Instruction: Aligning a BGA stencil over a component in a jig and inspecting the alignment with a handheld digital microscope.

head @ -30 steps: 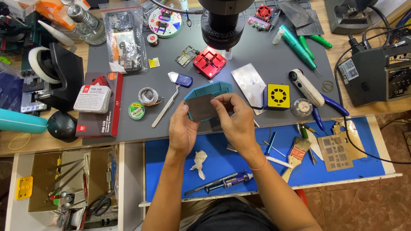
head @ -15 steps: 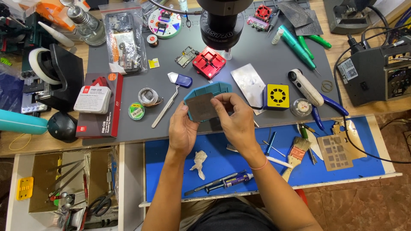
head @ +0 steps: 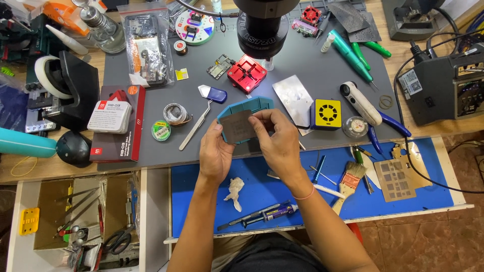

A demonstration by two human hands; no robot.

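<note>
Both hands held a small grey stencil plate over a teal holder at the near edge of the grey mat.

Nearest us, on the blue mat (head: 428, 186), we noted a crumpled tissue (head: 234, 192), a syringe tube (head: 262, 215) and a brush (head: 349, 177). Above these, the left hand (head: 216, 151) curled closed on the plate's left edge, and the right hand (head: 278, 141) pinched the thin grey plate (head: 238, 126) at its right edge. The plate sat against the teal holder (head: 247, 107). Left of them lay tweezers (head: 195, 123); right, a yellow block (head: 327, 114). Farther off we saw a red fixture (head: 246, 73) beneath the microscope head (head: 262, 25).
</note>
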